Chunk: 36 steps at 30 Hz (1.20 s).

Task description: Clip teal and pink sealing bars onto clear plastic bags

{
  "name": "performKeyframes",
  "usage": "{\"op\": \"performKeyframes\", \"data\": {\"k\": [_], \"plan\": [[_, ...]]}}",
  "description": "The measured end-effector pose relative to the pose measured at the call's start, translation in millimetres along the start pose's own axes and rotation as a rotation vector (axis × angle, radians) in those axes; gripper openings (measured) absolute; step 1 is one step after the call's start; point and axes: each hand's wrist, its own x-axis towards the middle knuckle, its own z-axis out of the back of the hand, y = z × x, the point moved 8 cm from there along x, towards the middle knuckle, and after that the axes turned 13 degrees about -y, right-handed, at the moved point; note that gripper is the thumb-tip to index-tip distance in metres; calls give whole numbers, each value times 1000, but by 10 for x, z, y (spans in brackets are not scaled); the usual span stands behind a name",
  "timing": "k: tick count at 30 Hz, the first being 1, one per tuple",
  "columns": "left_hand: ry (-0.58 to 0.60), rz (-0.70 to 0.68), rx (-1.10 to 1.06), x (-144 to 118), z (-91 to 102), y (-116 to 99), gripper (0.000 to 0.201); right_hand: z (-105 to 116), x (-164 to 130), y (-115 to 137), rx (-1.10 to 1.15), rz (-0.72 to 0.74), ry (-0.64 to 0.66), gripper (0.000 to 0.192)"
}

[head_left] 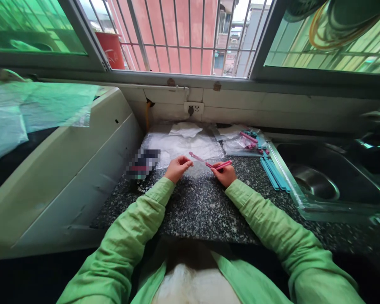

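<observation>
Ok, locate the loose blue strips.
In the head view, the loose blue strips lie on the speckled counter, right of the right hand, beside the left rim of the sink.

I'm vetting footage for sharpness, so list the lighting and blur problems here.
Head view, top: sky beyond the window looks washed out; head view, right edge: the sink looks smeared and stretched; head view, left: the plastic sheet is soft, and a pixelated patch hides detail; head view, centre: the right hand and pink strip read fairly clearly.
</observation>
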Motion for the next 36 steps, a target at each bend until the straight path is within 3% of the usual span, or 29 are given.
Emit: {"op": "performKeyframes", "data": {"k": [2, 7, 10, 14, 19, 23, 29, 36], "plan": [[-84, -49, -42, 153, 43, -102, 21, 31, 56, -83, -22, -40, -21, 12], [-442, -171, -97, 679, 200, -388, 14, 7, 98, -163, -85, -53, 15, 11], [-499, -182, -71, 1031, 119, -459, 10, -42, 86, -157, -136, -36, 70, 11], [-570, -163, 15, 1461, 39, -404, 8, -63, 76, -160, -201, -53, 106, 11], [-672, -61, 194, 1838, 64, -191, 9, -72, 68, -138, -262, -45, 136, 10], [-687, -1, 428, 2006, 117, -33, 12, -95, 57, -133, -284, -43, 165, 11], [-645, 50, 552, 2073, 198, 144, 12, -101, 44, -149, -294, -58, 175, 12], [-648, 63, 630, 2000, 229, 4, 13, -96, 57, -130, -303, -49, 175, 13]]}}
